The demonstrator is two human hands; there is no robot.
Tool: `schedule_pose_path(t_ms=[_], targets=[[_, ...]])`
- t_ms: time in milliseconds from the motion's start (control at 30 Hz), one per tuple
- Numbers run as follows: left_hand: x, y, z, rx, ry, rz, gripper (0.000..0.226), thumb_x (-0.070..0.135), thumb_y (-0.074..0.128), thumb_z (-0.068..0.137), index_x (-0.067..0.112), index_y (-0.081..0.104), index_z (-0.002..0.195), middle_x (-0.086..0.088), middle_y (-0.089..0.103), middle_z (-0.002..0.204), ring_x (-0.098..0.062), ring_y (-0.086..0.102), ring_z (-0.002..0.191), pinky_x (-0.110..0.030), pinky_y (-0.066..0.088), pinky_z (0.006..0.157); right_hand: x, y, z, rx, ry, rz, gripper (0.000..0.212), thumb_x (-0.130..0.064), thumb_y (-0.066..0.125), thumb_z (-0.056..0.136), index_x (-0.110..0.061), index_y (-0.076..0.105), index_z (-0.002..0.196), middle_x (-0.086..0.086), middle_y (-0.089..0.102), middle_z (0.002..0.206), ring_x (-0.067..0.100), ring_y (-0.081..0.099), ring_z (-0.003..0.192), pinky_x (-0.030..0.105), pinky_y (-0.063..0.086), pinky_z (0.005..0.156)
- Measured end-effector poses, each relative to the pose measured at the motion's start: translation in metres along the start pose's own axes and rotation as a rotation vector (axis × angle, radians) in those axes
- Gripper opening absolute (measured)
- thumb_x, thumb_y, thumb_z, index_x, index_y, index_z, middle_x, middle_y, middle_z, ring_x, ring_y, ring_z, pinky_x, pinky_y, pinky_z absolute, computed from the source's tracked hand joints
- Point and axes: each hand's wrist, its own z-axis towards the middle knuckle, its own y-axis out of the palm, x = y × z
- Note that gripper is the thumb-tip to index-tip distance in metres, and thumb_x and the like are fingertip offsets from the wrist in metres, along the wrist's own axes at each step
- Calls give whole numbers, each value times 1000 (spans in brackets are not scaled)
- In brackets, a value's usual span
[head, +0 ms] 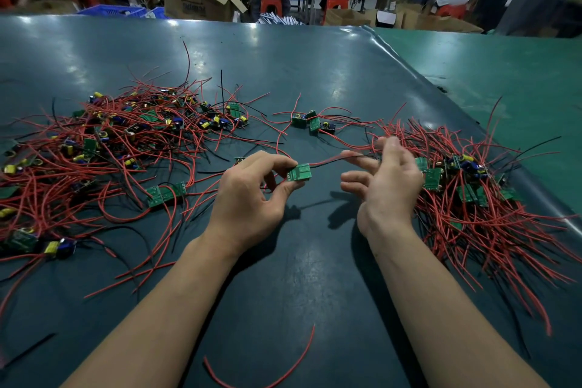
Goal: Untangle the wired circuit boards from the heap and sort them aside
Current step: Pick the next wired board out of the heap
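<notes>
My left hand (252,195) pinches a small green circuit board (299,172) between thumb and forefinger, just above the dark table. The board's red and black wires (330,161) run right to my right hand (382,179), whose fingers are spread and slightly blurred, with the wires passing along its forefinger. A large tangled heap of boards and red wires (110,142) lies to the left. A second pile of boards with red wires (466,195) lies to the right, just behind my right hand.
A small cluster of boards (311,124) lies between the two piles. Two joined boards (165,194) lie left of my left hand. A loose red wire (283,368) lies near the front. A lighter green mat (504,72) borders the table on the right. People sit on stools behind.
</notes>
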Motion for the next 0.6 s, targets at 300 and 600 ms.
schedule_pose_path(t_ms=[300,600], targets=[[0,0,0,-42,47,31,21,9,80,78,7,72,97,6,62,84,-11,51,75,-10,36,73,4,2,-18,-514,173,-259,16,-17,63,94,-11,72,83,-3,54,49,6,42,36,15,32,34],[2,-4,1,3,64,2,20,10,80,78,8,73,96,3,65,84,-19,57,76,-21,44,73,-6,-6,1,-68,-87,-165,22,-17,58,98,-10,68,80,-7,56,50,5,43,37,16,34,34]])
